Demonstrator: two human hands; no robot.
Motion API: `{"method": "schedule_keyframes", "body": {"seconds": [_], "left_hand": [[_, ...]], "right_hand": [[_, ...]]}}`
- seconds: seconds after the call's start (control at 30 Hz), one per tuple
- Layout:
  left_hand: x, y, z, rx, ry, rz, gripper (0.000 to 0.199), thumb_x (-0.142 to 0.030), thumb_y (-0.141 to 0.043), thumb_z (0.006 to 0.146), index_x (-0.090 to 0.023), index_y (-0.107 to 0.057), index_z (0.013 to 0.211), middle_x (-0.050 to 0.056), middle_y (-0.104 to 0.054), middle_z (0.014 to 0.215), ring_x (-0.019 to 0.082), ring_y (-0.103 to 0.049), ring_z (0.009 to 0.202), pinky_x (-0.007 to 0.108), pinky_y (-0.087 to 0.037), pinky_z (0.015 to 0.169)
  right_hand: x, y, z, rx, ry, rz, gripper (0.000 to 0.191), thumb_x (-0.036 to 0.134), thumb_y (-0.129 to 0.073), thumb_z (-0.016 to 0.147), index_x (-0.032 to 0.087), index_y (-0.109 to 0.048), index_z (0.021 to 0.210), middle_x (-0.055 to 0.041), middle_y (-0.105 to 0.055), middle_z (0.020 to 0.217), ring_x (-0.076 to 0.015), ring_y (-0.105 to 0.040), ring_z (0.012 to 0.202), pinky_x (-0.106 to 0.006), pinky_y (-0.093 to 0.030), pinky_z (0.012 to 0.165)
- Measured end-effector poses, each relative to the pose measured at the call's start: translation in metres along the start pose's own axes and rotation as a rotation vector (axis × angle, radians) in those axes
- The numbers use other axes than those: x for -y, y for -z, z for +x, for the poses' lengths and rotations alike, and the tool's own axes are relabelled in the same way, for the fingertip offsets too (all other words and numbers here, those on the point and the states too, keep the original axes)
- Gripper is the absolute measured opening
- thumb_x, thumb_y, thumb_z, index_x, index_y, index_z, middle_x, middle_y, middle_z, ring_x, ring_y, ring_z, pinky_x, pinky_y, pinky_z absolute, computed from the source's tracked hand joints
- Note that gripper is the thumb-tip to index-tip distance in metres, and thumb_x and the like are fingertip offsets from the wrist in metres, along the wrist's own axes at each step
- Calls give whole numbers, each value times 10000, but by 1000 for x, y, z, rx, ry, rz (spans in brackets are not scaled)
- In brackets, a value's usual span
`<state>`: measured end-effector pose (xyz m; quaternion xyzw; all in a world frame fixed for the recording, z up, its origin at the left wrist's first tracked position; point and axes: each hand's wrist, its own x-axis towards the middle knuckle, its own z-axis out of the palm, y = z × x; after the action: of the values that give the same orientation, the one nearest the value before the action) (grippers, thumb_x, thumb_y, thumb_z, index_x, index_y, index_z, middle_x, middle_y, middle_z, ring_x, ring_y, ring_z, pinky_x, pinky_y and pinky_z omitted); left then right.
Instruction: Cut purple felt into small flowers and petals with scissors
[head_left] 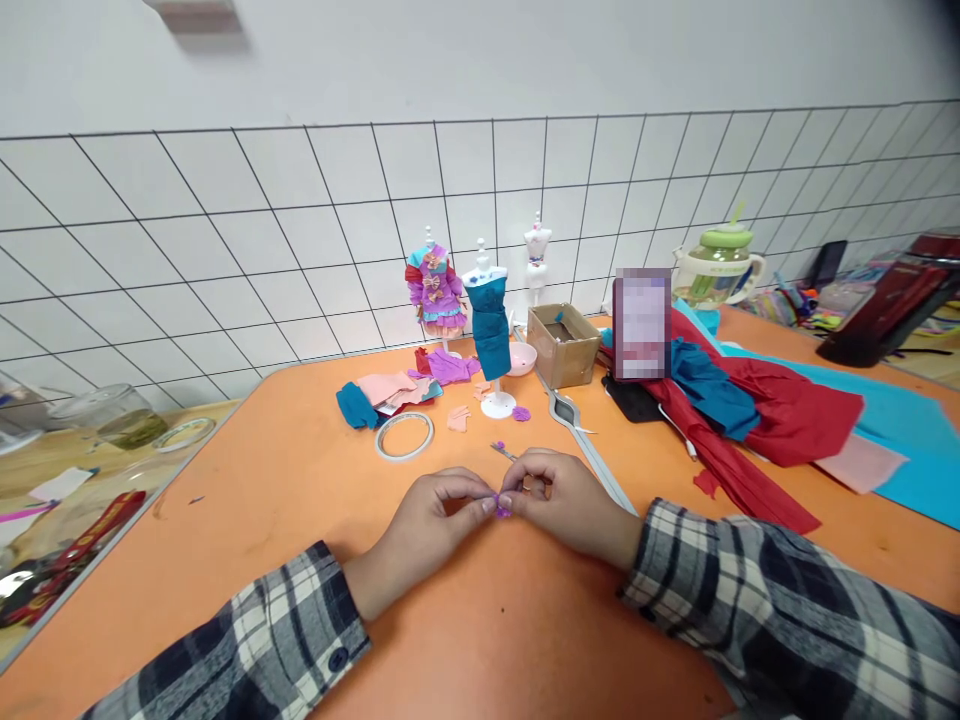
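Observation:
Between the fingertips of my left hand (452,510) and my right hand (559,497) is a small piece of purple crepe paper (502,511). Both hands pinch it just above the table, and the fingers hide part of it. Scissors (504,452) lie just beyond my right hand, partly covered by it. Farther back stands a mini dress form wrapped in teal paper (491,330) on a white base. Beside that base rests a small purple paper flower (520,413). Peach paper scraps (458,418) and a roll of tape (405,437) lie beyond my left hand.
Behind stand a dressed mini form (435,290), a bare white form (537,250), a pink bowl (521,358) and a cardboard box (564,347). A phone (641,328) stands upright at right, near red crepe paper (795,410), a green-lidded jug (720,268) and a dark red flask (896,295).

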<state>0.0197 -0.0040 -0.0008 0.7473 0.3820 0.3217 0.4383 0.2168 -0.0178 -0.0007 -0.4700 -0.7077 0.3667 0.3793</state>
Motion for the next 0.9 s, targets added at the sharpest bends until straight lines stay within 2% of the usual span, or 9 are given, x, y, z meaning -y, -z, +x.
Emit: {"method": "schedule_keyframes", "body": {"seconds": [0.13, 0.27, 0.4, 0.5, 0.57, 0.7, 0.83, 0.9], "left_hand": [[1, -1, 1, -37, 40, 34, 206, -333, -620, 829, -167, -727, 773, 57, -709, 805, 169, -640, 755, 255, -485, 695], [2, 2, 1, 17, 76, 229, 222, -343, -589, 851, -183, -740, 819, 61, -703, 849, 179, -637, 790, 274, -487, 719], [-1, 7, -2, -10, -87, 575, 172, -306, -623, 839, -216, -730, 940, 58, -675, 912, 204, -605, 884, 327, -468, 802], [-2, 6, -4, 9, -241, 674, 138, -270, -595, 868, -213, -721, 865, 53, -655, 887, 189, -586, 853, 323, -458, 784], [-1, 2, -4, 52, -286, 677, 134, -291, -611, 870, -214, -716, 840, 46, -653, 881, 184, -581, 855, 318, -454, 786], [1, -8, -2, 107, -228, 656, 118, -321, -663, 837, -215, -714, 850, 39, -668, 906, 191, -584, 892, 325, -449, 818], [0, -9, -1, 111, -182, 671, 99, -307, -664, 831, -230, -722, 851, 29, -684, 904, 192, -590, 880, 337, -436, 815], [-1, -8, -1, 107, -181, 678, 101, -318, -670, 826, -242, -728, 861, 23, -690, 898, 191, -592, 870, 343, -428, 814]], "right_hand": [[-2, -2, 2, 30, -103, 28, 141, 295, -666, 744, 158, -637, 724, 60, -450, 544, -81, -367, 515, -208, -271, 481], [-6, -2, 4, 72, -156, -64, 92, 245, -643, 737, 158, -657, 711, 27, -579, 628, -92, -448, 567, -208, -325, 520], [-8, 2, 5, 153, -167, -252, 103, 234, -631, 730, 184, -698, 672, -7, -664, 685, -133, -550, 666, -224, -366, 566], [-10, 2, 5, 189, -177, -326, 101, 196, -606, 719, 192, -700, 685, -5, -678, 673, -133, -573, 639, -225, -363, 551], [-10, 2, 4, 205, -161, -348, 116, 173, -584, 715, 194, -697, 696, -1, -683, 673, -128, -577, 626, -225, -361, 550], [-9, 4, 2, 227, -127, -394, 130, 159, -564, 720, 195, -688, 706, 7, -666, 657, -119, -558, 613, -228, -351, 560], [-6, 13, 1, 171, 29, -492, 118, 174, -607, 732, 197, -691, 813, 4, -642, 723, -123, -536, 663, -239, -343, 601], [-5, 16, 1, 183, 84, -481, 115, 181, -621, 743, 199, -698, 826, 3, -634, 743, -120, -536, 680, -238, -347, 615]]}}
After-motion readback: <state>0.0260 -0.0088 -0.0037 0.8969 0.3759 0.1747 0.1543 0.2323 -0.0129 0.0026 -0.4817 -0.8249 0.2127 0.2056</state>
